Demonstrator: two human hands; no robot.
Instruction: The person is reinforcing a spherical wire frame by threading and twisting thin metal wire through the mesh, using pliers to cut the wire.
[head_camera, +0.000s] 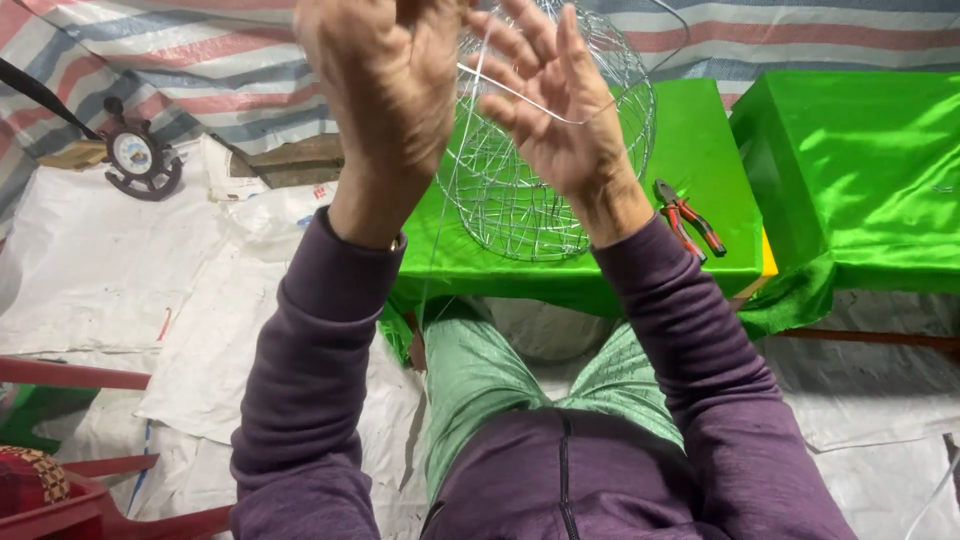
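Left hand: the left hand (385, 85) is raised near the top edge of the view, back toward the camera, fingers curled inward; whether it grips anything cannot be told, since the fingertips are cut off by the frame.
Right hand: the right hand (560, 110) is up beside it, palm toward the camera, fingers spread and loosely bent, with a thin wire (520, 97) running across the palm between the fingers.
Wire frame: a rounded wire cage (520, 200) of silvery mesh stands on the worktop just behind both hands, its upper part hidden by them.
Worktop: a low worktop (700, 130) draped in bright green cloth carries the cage; a second green-covered block (860, 150) sits just beside it on the right.
Pliers: red-handled pliers (688, 218) lie on the green cloth, right of the cage and near the right wrist.
Surroundings: white sheeting (90, 270) covers the floor at left, where a small wheel-shaped clock (138, 158) rests; a striped tarpaulin (200, 60) hangs behind.
Person: purple sleeves and green trousers fill the lower view.
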